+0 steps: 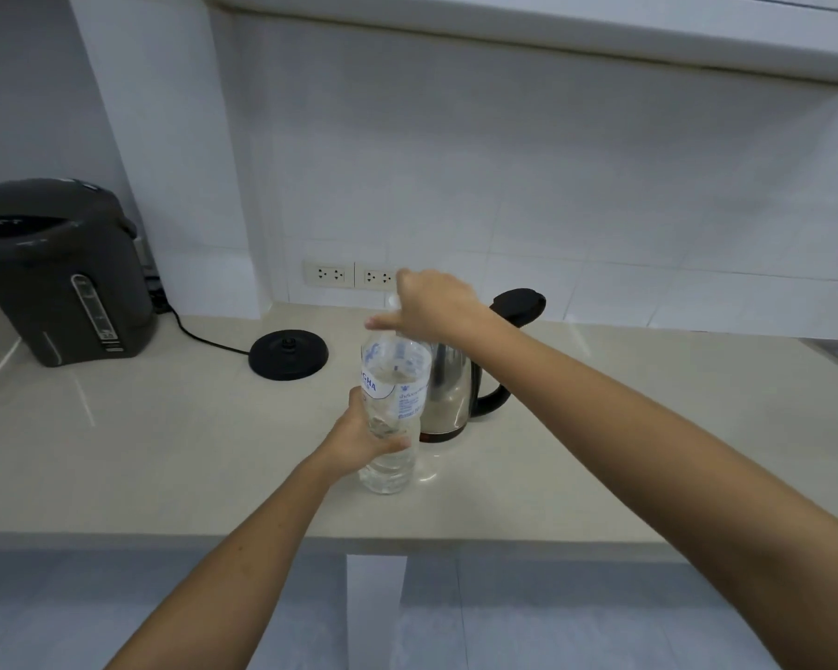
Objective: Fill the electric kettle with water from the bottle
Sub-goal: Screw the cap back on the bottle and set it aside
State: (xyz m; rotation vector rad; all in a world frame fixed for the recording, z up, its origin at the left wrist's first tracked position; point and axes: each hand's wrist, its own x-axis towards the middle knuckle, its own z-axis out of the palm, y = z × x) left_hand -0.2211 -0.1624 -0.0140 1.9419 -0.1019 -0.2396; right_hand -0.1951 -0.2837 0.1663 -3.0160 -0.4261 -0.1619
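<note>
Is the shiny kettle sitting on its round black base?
Apart. The head view shows the steel kettle standing straight on the countertop, with bare counter between it and the black base off to its left.

Dark grey hot-water dispenser (61, 273) on beige counter (165, 427), far left. Black cord (199, 337) runs rightward from the dispenser along the counter. Two white wall sockets (352, 274) further right of dispenser, low on tiled wall (552, 186).
</note>
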